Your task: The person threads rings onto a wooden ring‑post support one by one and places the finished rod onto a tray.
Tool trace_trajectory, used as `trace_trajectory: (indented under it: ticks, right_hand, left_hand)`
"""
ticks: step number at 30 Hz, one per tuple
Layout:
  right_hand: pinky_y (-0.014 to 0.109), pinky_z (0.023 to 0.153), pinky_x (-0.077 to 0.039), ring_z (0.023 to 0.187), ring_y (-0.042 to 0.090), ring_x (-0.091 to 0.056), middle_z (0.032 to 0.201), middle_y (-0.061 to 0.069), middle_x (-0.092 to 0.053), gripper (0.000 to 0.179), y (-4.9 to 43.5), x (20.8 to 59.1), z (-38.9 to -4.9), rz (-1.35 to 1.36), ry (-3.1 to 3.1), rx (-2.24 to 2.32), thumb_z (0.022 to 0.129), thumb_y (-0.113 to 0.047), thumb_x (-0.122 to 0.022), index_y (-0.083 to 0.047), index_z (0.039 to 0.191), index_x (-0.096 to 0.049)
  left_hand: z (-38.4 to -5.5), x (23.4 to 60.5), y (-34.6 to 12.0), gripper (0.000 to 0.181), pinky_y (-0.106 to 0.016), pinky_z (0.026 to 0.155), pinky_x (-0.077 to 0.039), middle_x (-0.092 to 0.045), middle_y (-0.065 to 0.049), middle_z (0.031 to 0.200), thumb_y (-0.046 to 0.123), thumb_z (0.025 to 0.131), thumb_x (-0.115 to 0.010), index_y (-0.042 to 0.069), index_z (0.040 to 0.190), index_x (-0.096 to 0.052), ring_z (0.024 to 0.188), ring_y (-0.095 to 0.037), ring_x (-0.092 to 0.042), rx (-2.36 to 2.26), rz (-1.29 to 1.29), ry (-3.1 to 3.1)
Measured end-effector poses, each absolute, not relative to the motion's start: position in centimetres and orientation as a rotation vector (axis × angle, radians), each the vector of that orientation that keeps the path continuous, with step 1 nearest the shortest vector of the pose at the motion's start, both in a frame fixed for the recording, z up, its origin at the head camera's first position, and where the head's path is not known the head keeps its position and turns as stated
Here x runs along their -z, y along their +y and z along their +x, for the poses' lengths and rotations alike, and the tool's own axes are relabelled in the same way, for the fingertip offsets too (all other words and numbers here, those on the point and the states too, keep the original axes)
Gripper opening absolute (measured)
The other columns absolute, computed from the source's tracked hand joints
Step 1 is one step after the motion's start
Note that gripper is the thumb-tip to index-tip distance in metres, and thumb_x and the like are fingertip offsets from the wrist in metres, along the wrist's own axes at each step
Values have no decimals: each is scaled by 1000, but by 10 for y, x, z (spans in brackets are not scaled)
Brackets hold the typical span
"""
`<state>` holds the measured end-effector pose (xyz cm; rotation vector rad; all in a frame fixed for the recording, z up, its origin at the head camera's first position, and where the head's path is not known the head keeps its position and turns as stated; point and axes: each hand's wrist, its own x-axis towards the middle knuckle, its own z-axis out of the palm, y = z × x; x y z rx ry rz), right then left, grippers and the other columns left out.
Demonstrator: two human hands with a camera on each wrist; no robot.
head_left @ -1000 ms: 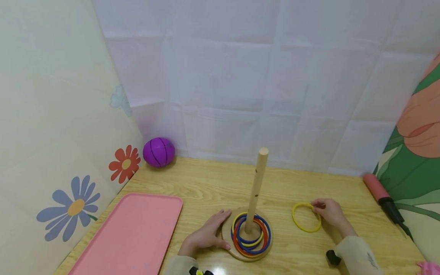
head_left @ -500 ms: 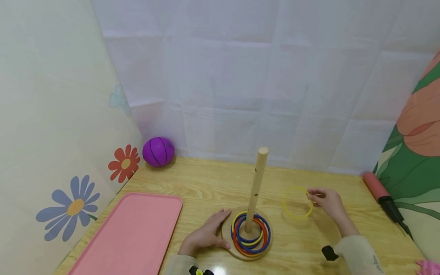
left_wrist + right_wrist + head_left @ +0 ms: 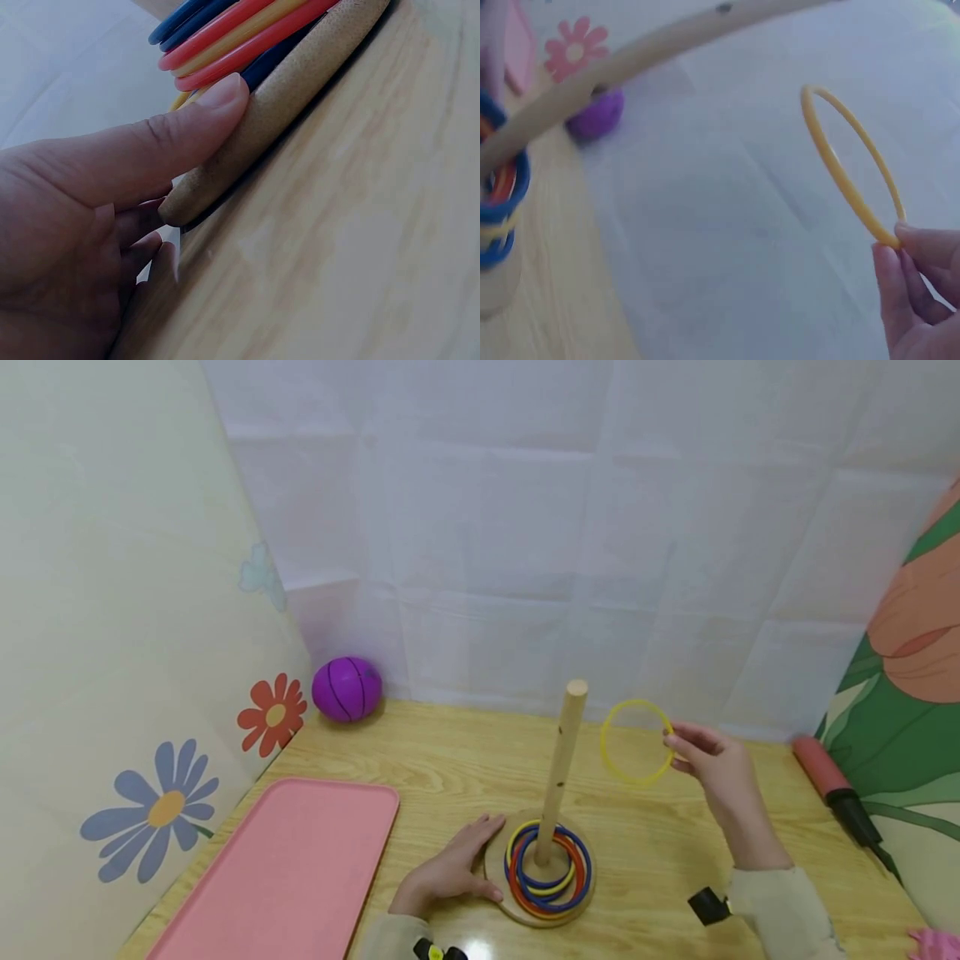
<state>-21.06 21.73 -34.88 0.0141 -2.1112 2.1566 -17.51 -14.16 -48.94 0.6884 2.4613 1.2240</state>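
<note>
A yellow ring (image 3: 603, 748) is pinched at its right rim between the thumb and fingers of my right hand (image 3: 708, 760). It hangs tilted in the air, right of the upper part of a wooden pole (image 3: 562, 768). In the right wrist view the fingertips pinch the lower end of the yellow ring (image 3: 831, 160). The pole rises from a round wooden base (image 3: 494, 864), where several blue, red and yellow rings (image 3: 582, 878) lie around it. My left hand (image 3: 453, 866) rests against the base's left edge, fingers extended, thumb (image 3: 191, 124) touching its rim.
A pink tray (image 3: 300, 860) lies on the wooden table (image 3: 450, 752) at left. A purple ball (image 3: 347, 689) sits at the back left, near the white sheet behind. A red and black hand pump (image 3: 832, 785) lies along the right edge; a pink object (image 3: 933, 943) shows at the lower right corner.
My right hand has lifted the yellow ring up from near the tabletop and carried it slightly left, close to the height of the pole's top. The left hand and base stay put.
</note>
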Motion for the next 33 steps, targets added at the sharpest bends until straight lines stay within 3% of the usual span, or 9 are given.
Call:
trace_trajectory:
  ticks: [3,14,33]
  right_hand:
    - [15,65,-57,81,-1,-67,85,-14,-73,17,209,337,-206,14,-1890,-2281,87,-9,-70,-26,87,-75]
    - [16,60,-57,78,7,-70,83,-2,-76,20,191,302,-187,125,-1425,-2552,88,1,-64,-13,89,-78]
    - [17,61,-57,77,6,-70,85,-2,-76,24,148,284,-178,294,-1450,-2565,89,4,-63,-14,89,-78]
  left_hand:
    - [-175,490,-142,103,-67,117,-4,-16,-26,160,26,74,-83,3,153,-22,147,-48,-7,-1227,687,2461]
    - [-175,491,-141,103,-68,116,-5,-16,-26,160,26,74,-83,3,153,-22,147,-48,-8,-1221,697,2472]
    - [-174,489,-142,103,-67,116,-4,-16,-24,160,25,74,-84,4,154,-22,148,-47,-8,-1235,678,2461]
